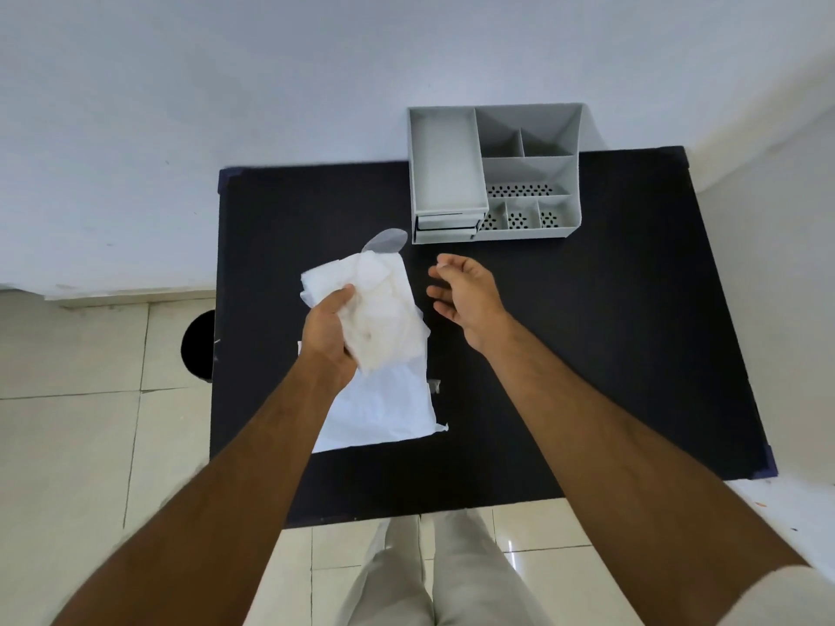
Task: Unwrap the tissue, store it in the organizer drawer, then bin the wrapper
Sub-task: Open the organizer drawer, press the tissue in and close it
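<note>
Gripping the tissue, left hand; right hand beside, empty.

The organizer sits at the back of the table. The tissue is in front of it, to the left. The bin is on the floor, left of the table.

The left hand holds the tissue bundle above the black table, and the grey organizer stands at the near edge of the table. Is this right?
Not quite. In the head view the left hand does hold the tissue bundle above the black table, but the grey organizer stands at the far edge, by the wall.
</note>
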